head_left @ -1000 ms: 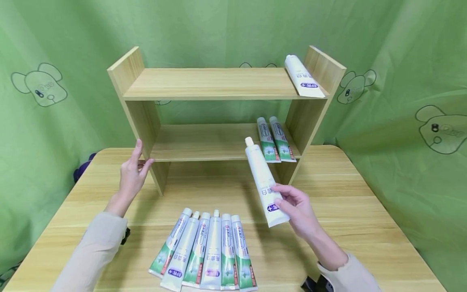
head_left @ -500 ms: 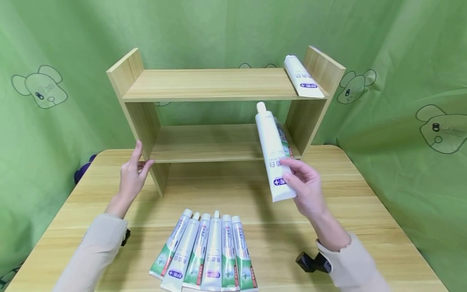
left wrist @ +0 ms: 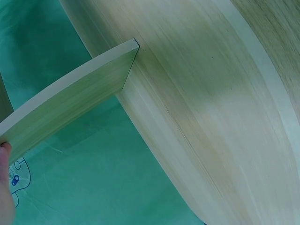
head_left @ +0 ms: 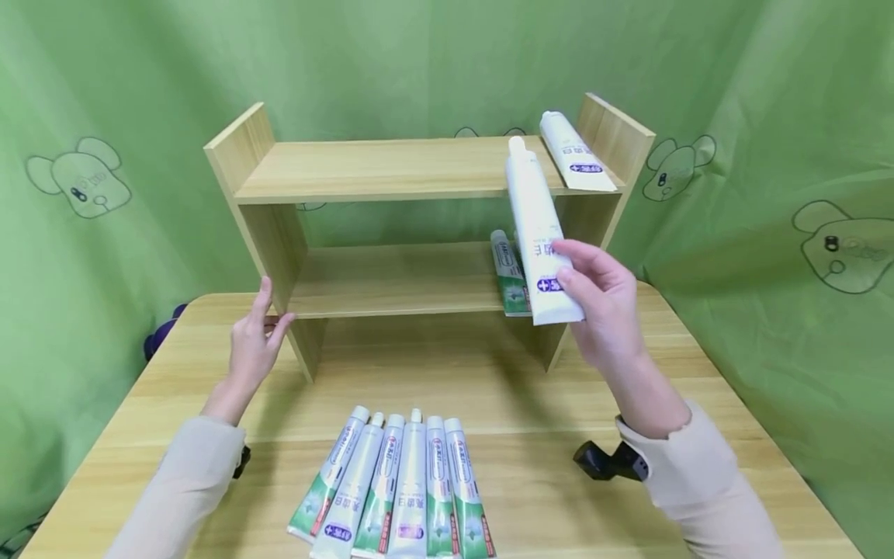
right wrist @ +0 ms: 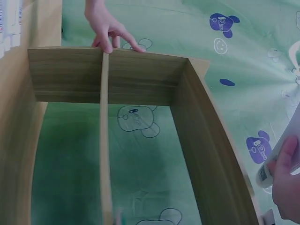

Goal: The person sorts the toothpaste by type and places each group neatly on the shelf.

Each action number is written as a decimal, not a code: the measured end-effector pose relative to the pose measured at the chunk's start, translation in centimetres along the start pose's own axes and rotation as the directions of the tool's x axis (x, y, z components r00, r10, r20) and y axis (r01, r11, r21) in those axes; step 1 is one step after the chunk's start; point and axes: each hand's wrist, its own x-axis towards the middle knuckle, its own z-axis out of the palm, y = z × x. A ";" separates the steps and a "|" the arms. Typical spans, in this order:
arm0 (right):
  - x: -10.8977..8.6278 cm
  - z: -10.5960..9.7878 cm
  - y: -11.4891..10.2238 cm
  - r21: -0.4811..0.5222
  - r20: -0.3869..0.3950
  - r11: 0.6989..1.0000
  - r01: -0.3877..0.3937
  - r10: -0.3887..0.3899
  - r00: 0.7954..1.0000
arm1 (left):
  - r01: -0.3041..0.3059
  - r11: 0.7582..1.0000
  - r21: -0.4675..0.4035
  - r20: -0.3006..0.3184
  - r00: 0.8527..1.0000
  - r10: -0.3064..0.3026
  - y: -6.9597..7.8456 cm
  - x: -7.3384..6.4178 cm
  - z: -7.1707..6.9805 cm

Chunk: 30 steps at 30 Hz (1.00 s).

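My right hand [head_left: 611, 310] pinches a white toothpaste tube [head_left: 534, 210] near its flat end, thumb in front. The tube leans cap up before the right part of the top shelf, left of another white toothpaste tube [head_left: 574, 151] lying there. In the right wrist view, part of the held tube [right wrist: 293, 126] shows at the right edge. My left hand [head_left: 253, 345] touches the wooden rack's left side panel [head_left: 261, 233], its thumb at the middle shelf's front corner and its index finger extended. Green-and-white tubes [head_left: 508, 272] on the middle shelf are partly covered by the held tube.
Several toothpaste tubes [head_left: 394, 489], white and green-and-white, lie fanned on the wooden table [head_left: 698, 404] before the rack. The rack's right side panel [head_left: 621, 144] rises beside the top shelf. A green curtain [head_left: 419, 62] hangs behind.
My right hand has lifted the white toothpaste tube from before the middle shelf to the top shelf's height, slightly rightward. My left hand stays at the rack's left side.
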 end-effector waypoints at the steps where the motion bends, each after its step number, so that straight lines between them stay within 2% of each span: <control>1: 0.3 0.1 -0.2 0.012 -0.004 1.000 -0.013 0.013 1.000 | -0.001 1.000 -0.002 0.001 1.000 0.001 0.0 -0.1 0.0; 8: 2.6 0.7 -1.1 -0.024 -0.061 0.995 -0.097 0.096 0.994 | -0.005 1.000 -0.005 -0.006 1.000 0.005 0.1 -0.1 0.0; 10: 3.1 0.6 -1.2 0.019 -0.055 0.991 -0.134 0.135 0.989 | -0.006 1.000 -0.002 -0.006 1.000 0.006 0.0 0.0 0.0; 12: 3.5 0.3 -1.3 0.110 -0.003 0.979 -0.170 0.172 0.985 | -0.011 1.000 -0.004 -0.005 1.000 0.011 0.0 0.0 0.0; 15: 3.8 -0.2 -1.4 0.252 0.134 0.939 -0.233 0.204 0.970 | -0.015 1.000 -0.007 -0.002 1.000 0.015 -0.1 0.1 -0.1; 18: 3.9 -0.4 -1.5 0.283 0.227 0.918 -0.279 0.219 0.949 | -0.015 1.000 -0.011 -0.006 1.000 0.015 -0.2 0.1 -0.1; 20: 4.0 -0.3 -1.6 0.247 0.230 0.926 -0.284 0.228 0.946 | -0.014 1.000 -0.011 -0.009 1.000 0.014 -0.1 0.2 -0.1; 23: 4.1 0.0 -1.7 0.136 0.173 0.957 -0.258 0.233 0.957 | -0.011 1.000 -0.012 -0.006 1.000 0.011 -0.1 0.4 -0.1; 27: 4.3 0.3 -1.3 -0.041 0.080 0.981 -0.189 0.192 0.978 | -0.005 1.000 -0.013 0.000 1.000 0.005 -0.1 0.4 -0.1; 30: 4.6 0.1 -0.7 -0.108 0.016 0.984 -0.139 0.141 0.990 | -0.003 1.000 -0.016 -0.004 1.000 0.003 0.0 0.3 -0.1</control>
